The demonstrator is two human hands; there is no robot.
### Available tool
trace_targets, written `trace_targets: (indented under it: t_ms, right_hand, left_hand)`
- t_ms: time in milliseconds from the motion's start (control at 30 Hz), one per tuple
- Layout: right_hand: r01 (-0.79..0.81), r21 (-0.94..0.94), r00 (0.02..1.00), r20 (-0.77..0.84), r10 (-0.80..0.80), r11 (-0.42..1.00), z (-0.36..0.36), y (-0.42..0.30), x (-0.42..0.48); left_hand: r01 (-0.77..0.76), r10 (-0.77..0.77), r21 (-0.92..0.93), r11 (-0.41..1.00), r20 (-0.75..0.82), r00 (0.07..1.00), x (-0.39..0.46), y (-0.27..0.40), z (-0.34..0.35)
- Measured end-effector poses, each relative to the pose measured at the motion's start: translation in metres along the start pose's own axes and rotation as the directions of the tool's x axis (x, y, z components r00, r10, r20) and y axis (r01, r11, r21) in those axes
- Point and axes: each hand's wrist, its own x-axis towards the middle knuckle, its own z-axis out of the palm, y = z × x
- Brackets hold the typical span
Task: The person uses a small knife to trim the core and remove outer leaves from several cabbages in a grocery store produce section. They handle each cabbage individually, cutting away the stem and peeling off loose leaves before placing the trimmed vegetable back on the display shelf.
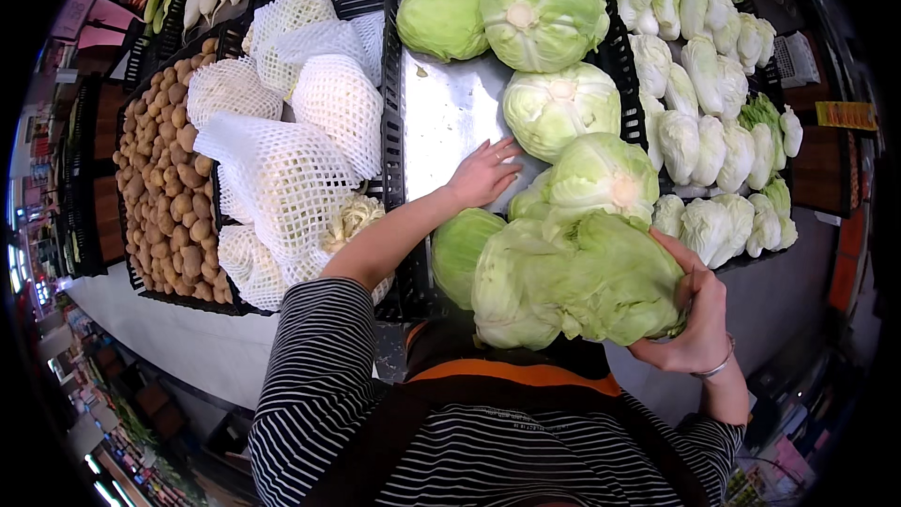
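Observation:
My right hand [695,306] grips a green cabbage [605,282] with ruffled loose outer leaves, its fingers along the right side. Against its left side sits another pale cabbage [517,289]; the border between the two is blurred. My left hand [486,172] reaches over the metal tray [450,105] with fingers spread and nothing held. Its fingertips are close to a cabbage [563,109] lying stem up; contact is unclear. Below that one lies a further cabbage [605,176], also showing its cut stem. A greener cabbage [464,253] rests under my left forearm.
Left of the tray, cauliflowers in white foam nets [281,183] fill a black crate, with potatoes [169,183] beyond. Napa cabbages [704,113] stand in rows on the right. Two large cabbages, one a round green cabbage [443,14], lie at the tray's far end. Black slotted crate walls [392,127] divide the sections.

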Motion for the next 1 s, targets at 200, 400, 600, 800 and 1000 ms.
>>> trace_targets:
  t_ms: [200, 400, 600, 800, 1000]
  right_hand:
    - [0.095, -0.003, 0.995, -0.034, -0.095, 0.995, 0.001, 0.003, 0.005]
    - [0.053, 0.031, 0.998, -0.028, -0.053, 0.998, 0.001, 0.003, 0.003]
    - [0.039, 0.078, 0.997, -0.062, -0.035, 0.996, 0.004, 0.006, 0.001]
    - [-0.009, 0.073, 1.000, 0.016, 0.008, 0.997, 0.000, 0.006, 0.006]
    - [0.016, 0.076, 1.000, -0.018, -0.015, 0.997, 0.001, 0.008, 0.006]
  left_hand:
    - [-0.230, 0.070, 0.366, 0.902, 0.401, 0.913, 0.003, -0.020, -0.013]
    - [0.271, -0.385, 0.550, 0.790, 0.100, 0.917, 0.005, -0.013, -0.010]
    - [0.425, -0.414, 0.555, 0.715, -0.154, 0.897, 0.022, -0.045, -0.041]
    - [0.759, -0.667, 0.095, 0.644, -0.418, 0.617, 0.044, -0.091, -0.050]
    - [0.739, -0.614, 0.212, 0.640, -0.437, 0.657, 0.039, -0.113, -0.038]
